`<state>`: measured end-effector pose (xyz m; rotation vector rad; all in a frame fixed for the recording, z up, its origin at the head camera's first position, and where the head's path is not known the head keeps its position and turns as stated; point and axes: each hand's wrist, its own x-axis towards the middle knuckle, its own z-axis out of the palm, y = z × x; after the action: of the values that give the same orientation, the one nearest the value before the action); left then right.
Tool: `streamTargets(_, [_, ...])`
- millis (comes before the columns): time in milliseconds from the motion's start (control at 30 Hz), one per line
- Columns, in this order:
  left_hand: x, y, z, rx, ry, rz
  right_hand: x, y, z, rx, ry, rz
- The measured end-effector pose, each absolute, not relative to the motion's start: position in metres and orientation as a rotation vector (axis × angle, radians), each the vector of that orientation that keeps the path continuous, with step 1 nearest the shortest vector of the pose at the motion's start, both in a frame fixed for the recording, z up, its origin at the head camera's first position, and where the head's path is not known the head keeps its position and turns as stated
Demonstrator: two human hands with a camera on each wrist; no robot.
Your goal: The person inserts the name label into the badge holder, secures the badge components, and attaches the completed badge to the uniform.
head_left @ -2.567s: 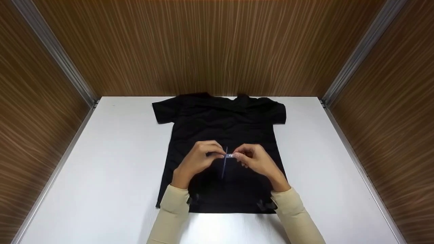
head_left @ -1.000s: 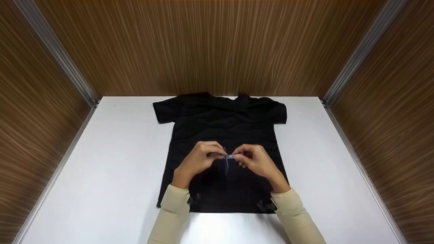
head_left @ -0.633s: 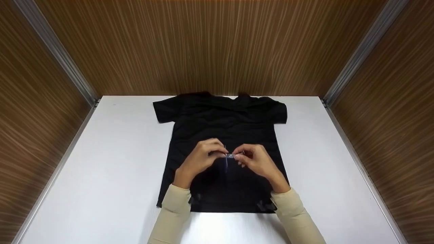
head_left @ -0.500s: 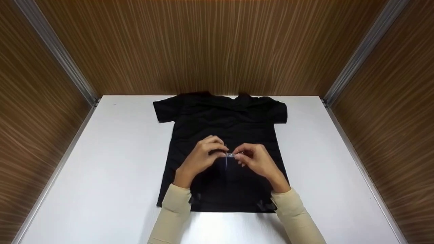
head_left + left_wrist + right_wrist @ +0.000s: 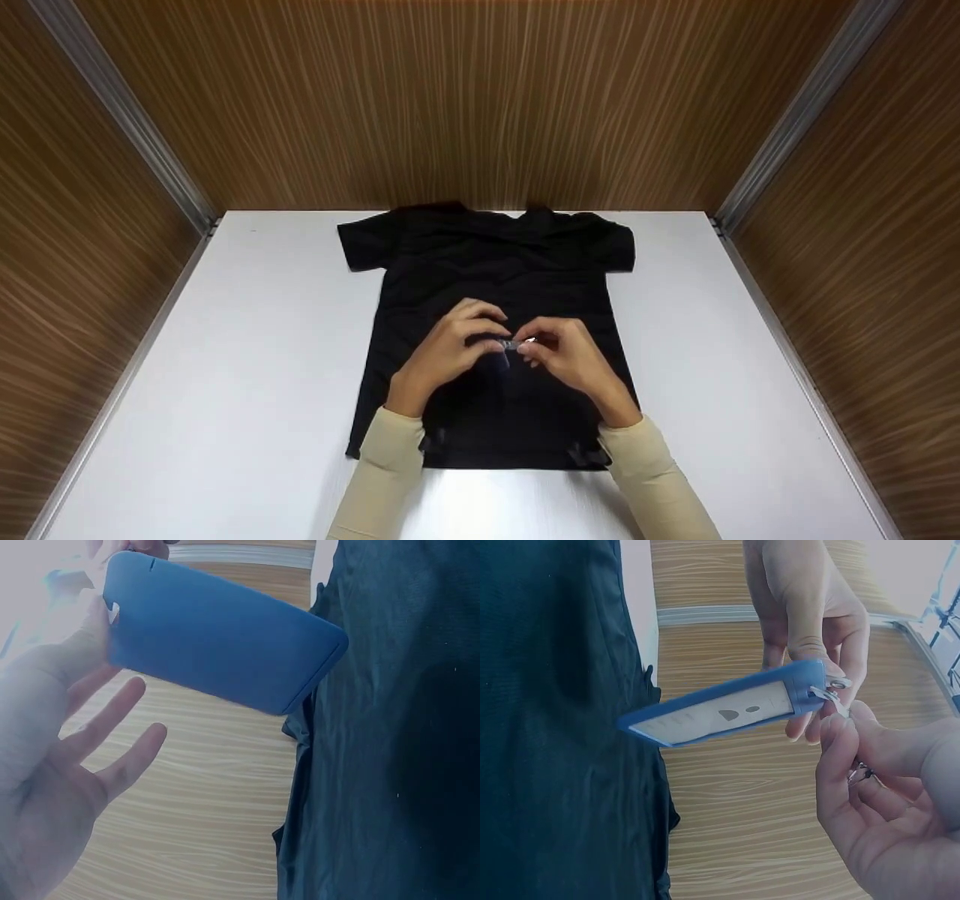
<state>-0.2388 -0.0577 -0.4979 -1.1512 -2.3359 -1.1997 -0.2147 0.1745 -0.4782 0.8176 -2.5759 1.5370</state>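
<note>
A blue ID badge holder, with a white card behind its window in the right wrist view, hangs tilted between the two hands. A clear strap with a metal snap joins it at its slotted end. My left hand has its thumb and index finger at that slotted end, holding it; the other fingers are spread in the left wrist view. My right hand pinches the strap between thumb and index finger. A small metal clip shows among the right fingers. Both hands are over a black short-sleeved shirt.
The shirt is spread on a white table, its collar toward the back. Brown wood-grain panels stand at the back and both sides, with metal rails along the corners.
The left fingers have risen slightly and shifted right, spreading apart from the thumb. The badge holder has turned and less of it shows below the hands. The right hand has hardly moved.
</note>
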Motion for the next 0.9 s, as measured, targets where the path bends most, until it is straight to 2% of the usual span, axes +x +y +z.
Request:
streamTargets(233, [-0.2386,-0.0559,-0.4977,-1.223,-2.280,-1.197,-0.2158,0.1745,-0.4793,0.871,-2.555,1.477])
streamTargets(900, [-0.2353,-0.0517,-0.4992,-1.208,-2.393,-1.278,-0.2134,0.1734,-0.4785,0.941,-2.491,1.466])
